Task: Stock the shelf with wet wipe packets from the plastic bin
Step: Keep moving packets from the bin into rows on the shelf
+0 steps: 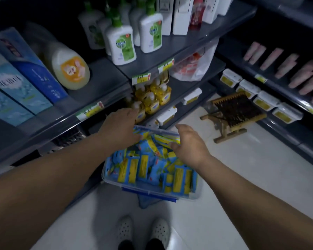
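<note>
A clear plastic bin (pixel 197 194) stands on the white floor beside the grey shelf unit (pixel 49 127). It holds several blue and yellow wet wipe packets (pixel 152 168). My left hand (pixel 120 124) reaches palm down over the bin's far left corner, fingers stretched out and thumb touching the top packets. My right hand (pixel 190 141) hovers over the bin's far right side. Its fingers are loosely bent and its thumb rests against a packet. Neither hand plainly grips a packet.
Yellow soap bottles (pixel 153 98) fill the low shelf just beyond my left hand. White and green pump bottles (pixel 123 46) stand on the shelf above. A small bamboo stool (pixel 231 114) sits on the floor to the right, near white boxes (pixel 265 101). My shoes (pixel 143 230) are in front of the bin.
</note>
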A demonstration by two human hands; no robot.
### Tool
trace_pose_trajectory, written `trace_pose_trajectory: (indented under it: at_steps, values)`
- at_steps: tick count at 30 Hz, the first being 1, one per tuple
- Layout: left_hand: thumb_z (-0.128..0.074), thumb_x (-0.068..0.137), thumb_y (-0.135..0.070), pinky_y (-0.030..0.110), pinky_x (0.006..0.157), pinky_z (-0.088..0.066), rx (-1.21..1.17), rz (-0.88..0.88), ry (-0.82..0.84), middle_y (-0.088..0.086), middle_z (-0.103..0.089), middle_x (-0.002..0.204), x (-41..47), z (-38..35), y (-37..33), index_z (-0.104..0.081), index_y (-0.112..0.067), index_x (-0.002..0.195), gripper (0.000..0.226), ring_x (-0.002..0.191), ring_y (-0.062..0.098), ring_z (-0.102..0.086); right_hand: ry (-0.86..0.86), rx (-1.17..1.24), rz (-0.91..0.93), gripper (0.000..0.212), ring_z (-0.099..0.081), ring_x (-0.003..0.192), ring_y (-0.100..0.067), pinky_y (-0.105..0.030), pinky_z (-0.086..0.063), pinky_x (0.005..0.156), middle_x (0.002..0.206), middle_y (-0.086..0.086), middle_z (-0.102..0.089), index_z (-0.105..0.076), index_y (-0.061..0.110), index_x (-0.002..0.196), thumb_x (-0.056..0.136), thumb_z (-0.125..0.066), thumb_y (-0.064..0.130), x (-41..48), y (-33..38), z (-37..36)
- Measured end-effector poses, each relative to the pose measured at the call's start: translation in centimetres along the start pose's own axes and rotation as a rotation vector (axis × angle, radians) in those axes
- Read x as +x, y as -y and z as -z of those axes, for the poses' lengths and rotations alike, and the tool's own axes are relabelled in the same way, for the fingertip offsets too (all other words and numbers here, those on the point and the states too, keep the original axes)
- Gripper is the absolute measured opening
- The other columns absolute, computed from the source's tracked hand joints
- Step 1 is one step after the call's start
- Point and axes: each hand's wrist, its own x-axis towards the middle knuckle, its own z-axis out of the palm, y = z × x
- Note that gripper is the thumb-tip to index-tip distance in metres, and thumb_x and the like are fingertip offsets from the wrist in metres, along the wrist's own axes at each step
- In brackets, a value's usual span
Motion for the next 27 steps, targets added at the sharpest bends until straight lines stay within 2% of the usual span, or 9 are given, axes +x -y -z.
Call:
trace_pose_trajectory:
  at_steps: [5,11,15,17,20,24,27]
  values:
    - [-0.065,0.085,-0.048,0.035,0.11,-0.028,-0.053,0.04,0.059,0.006,-0.026,0.154,2.5,-4.6,2.0,-0.018,-0.015,0.151,0.087,0.14,0.023,-0.027,0.063,-0.003,-0.056,0.063,-0.034,0.137,-0.026,-0.031,-0.029,0.108,0.15,-0.01,-0.035,-0.031,0.01,0.146,0.094,-0.056,0.037,2.3,-1.3,-4.9]
    - [-0.063,0.088,-0.041,0.037,0.112,-0.028,-0.111,0.056,0.228,0.005,-0.017,0.159,4.5,-12.0,4.9,-0.011,-0.016,0.153,0.087,0.144,0.025,-0.022,0.109,0.093,-0.13,0.057,-0.042,0.131,-0.027,-0.033,-0.033,0.102,0.143,-0.013,-0.044,-0.041,0.006,0.14,0.092,-0.059,0.032,4.4,-2.5,-12.1]
    - [-0.066,0.087,-0.035,0.035,0.109,-0.034,-0.103,-0.005,0.261,0.004,-0.032,0.152,5.3,-16.9,6.2,-0.025,-0.018,0.149,0.076,0.137,0.024,-0.034,0.158,0.225,-0.176,0.053,-0.044,0.13,-0.028,-0.032,-0.035,0.1,0.142,-0.013,-0.045,-0.043,0.007,0.138,0.092,-0.06,0.028,5.2,-2.4,-17.5]
    - [-0.067,0.086,-0.035,0.037,0.108,-0.035,-0.119,-0.022,0.271,0.003,-0.034,0.151,5.5,-18.9,6.7,-0.026,-0.02,0.148,0.076,0.136,0.023,-0.036,0.161,0.275,-0.213,0.054,-0.046,0.127,-0.029,-0.034,-0.038,0.099,0.14,-0.013,-0.048,-0.045,0.008,0.137,0.09,-0.063,0.027,5.5,-2.3,-20.0]
    - [-0.065,0.087,-0.04,0.038,0.114,-0.025,-0.045,-0.052,0.26,0.004,-0.029,0.154,5.5,-21.5,7.4,-0.019,-0.019,0.151,0.082,0.14,0.025,-0.028,0.165,0.346,-0.29,0.051,-0.052,0.121,-0.03,-0.035,-0.041,0.096,0.135,-0.015,-0.051,-0.046,0.008,0.135,0.09,-0.063,0.026,5.9,-2.1,-23.2]
    - [-0.059,0.088,-0.048,0.043,0.117,-0.003,0.121,-0.047,0.167,0.003,-0.021,0.158,5.0,-24.6,8.7,-0.018,-0.019,0.151,0.081,0.146,0.026,-0.01,0.167,0.377,-0.316,0.059,-0.049,0.126,-0.028,-0.034,-0.041,0.098,0.141,-0.012,-0.048,-0.038,0.011,0.143,0.092,-0.06,0.029,6.5,-2.3,-26.4]
    - [-0.061,0.088,-0.042,0.046,0.117,-0.004,0.127,-0.041,0.092,0.005,-0.021,0.157,4.6,-25.7,9.8,-0.023,-0.017,0.15,0.076,0.147,0.028,-0.007,0.206,0.404,-0.38,0.057,-0.052,0.121,-0.032,-0.035,-0.044,0.089,0.135,-0.014,-0.052,-0.037,0.008,0.142,0.093,-0.059,0.029,6.9,-2.2,-28.1]
